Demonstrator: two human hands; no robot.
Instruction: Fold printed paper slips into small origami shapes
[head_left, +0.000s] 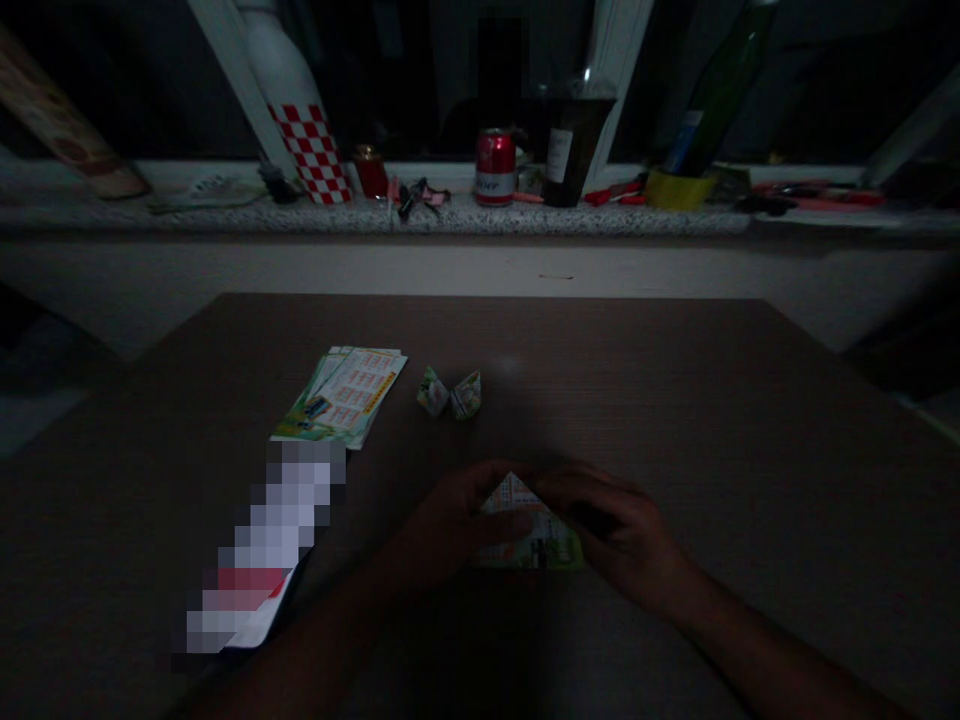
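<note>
A printed calendar sheet [517, 552], partly folded to a point at its top, lies on the table between my hands. My left hand [448, 518] grips its left side, the thumb lying over the front. On the upper right edge, the fingers of my right hand [619, 525] are bent and pressed to the paper; some fingertips are in shadow. Just beyond my hands sits a small folded-paper figure [466, 396] with two pointed halves. Farther left rests a stack of similar calendar sheets [352, 390].
Below the stack lies a flat, pixelated object with a dark edge [274, 590]. Along the granite windowsill [450, 218] stand a red can [495, 168], a red-checked white bottle [311, 150], a small red jar [370, 172] and a green bottle [720, 95]. The wooden table [637, 380] reaches the wall.
</note>
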